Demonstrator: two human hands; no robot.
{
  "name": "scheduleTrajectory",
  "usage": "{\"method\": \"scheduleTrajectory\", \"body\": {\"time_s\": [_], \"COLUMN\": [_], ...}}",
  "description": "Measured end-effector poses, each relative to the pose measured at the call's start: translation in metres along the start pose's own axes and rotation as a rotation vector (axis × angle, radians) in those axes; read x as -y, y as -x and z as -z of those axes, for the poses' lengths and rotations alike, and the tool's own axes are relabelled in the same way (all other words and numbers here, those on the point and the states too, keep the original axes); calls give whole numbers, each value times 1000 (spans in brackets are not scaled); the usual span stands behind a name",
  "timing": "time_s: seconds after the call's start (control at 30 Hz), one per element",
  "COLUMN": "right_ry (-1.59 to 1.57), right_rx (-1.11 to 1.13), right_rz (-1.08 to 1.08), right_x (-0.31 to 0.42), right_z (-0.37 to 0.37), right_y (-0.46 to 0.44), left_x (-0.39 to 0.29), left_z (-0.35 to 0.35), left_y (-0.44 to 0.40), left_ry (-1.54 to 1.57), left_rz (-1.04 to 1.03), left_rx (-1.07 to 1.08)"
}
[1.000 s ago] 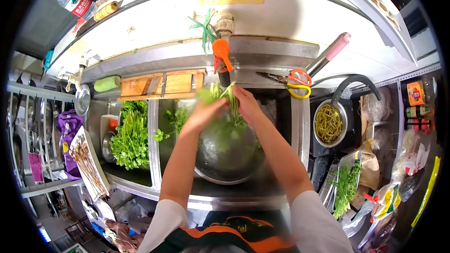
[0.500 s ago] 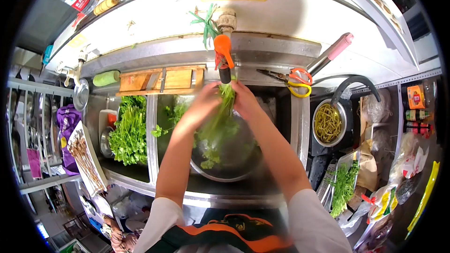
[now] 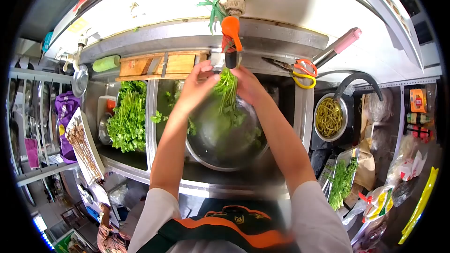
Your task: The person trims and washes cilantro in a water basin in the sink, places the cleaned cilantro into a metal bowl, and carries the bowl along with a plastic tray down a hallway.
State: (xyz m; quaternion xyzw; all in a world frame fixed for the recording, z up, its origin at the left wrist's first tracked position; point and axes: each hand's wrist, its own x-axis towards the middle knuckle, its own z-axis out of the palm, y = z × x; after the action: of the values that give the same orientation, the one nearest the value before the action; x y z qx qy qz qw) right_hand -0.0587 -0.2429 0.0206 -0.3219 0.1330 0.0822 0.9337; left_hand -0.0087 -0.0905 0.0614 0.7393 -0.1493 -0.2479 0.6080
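Note:
Under the black end of the orange-handled tap (image 3: 231, 33), my right hand (image 3: 248, 85) is closed on a bunch of green leafy herbs (image 3: 227, 91). The stems point up at the spout and the leaves hang down, partly blurred. My left hand (image 3: 197, 86) is just left of the bunch, its fingers apart, holding nothing. Below both hands a round metal basin (image 3: 225, 152) sits in the sink. Some loose leaves (image 3: 159, 117) lie by the sink's left divider.
More herbs (image 3: 127, 122) fill the left sink. Wooden slicers (image 3: 159, 65) and scissors (image 3: 295, 71) lie behind the sinks. A pot of green beans (image 3: 329, 118), a tray of greens (image 3: 343, 182) and a tray of skewers (image 3: 84, 145) flank them.
My left hand has come away from the bunch and its fingers have spread. The bunch stays in my right hand under the tap. The whole view has shifted slightly.

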Motion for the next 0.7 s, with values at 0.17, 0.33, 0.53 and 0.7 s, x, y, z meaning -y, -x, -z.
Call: {"method": "scheduleTrajectory", "body": {"time_s": [0.17,0.33,0.53,0.7], "right_ry": [-39,-68,-12,150], "right_rx": [-54,12,61,14], "right_rz": [19,-22,44,-68], "right_x": [-4,1,3,0], "right_z": [0,-4,-8,-11], "right_y": [1,1,-1,-7], "left_x": [2,14,-13,5], "left_z": [-7,2,-6,-8], "left_y": [12,6,7,3], "left_ry": [-290,87,366,252], "left_rz": [59,265,484,447], "left_rx": [172,241,328,432]}}
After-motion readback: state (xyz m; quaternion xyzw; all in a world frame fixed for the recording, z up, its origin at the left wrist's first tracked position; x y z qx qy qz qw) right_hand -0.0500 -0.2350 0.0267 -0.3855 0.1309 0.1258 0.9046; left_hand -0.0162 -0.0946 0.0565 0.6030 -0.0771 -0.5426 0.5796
